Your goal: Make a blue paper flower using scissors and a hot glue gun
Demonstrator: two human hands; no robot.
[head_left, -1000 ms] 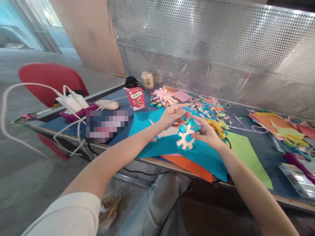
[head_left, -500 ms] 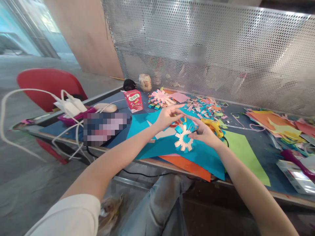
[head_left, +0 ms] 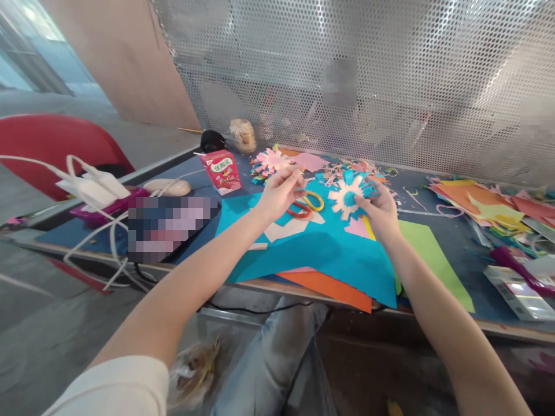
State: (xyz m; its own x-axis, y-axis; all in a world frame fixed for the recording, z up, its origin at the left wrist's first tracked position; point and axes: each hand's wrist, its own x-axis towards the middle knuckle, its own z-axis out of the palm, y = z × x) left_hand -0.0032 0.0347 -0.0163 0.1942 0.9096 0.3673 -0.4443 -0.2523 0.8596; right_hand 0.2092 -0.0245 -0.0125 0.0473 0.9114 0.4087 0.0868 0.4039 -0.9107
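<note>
My right hand (head_left: pixel 381 209) pinches a fringed paper flower (head_left: pixel 346 196) by its right edge and holds it up. The flower has a pale ring of petals with blue paper at its centre and behind it. To the left, my left hand (head_left: pixel 280 195) is closed, thumb and fingertips pressed together; what lies between them, if anything, is too small to make out. Just beside it, the red and yellow handles of scissors (head_left: pixel 313 202) show over a blue paper sheet (head_left: pixel 303 254). A pale pink paper offcut (head_left: pixel 281 232) lies on that sheet below my left hand.
A finished-looking pink fringed flower (head_left: pixel 272 159) sits behind, near a red drink carton (head_left: pixel 222 172). Coloured scraps (head_left: pixel 481 202) pile up at the right, by green paper (head_left: pixel 429 254). White cables (head_left: pixel 113 231) cross the left end. A perforated metal panel (head_left: pixel 277 69) borders the back.
My hands have moved apart. My right hand has lifted the flower up and to the right, while my left hand has let go of it and closed. The scissors' handles now show.
</note>
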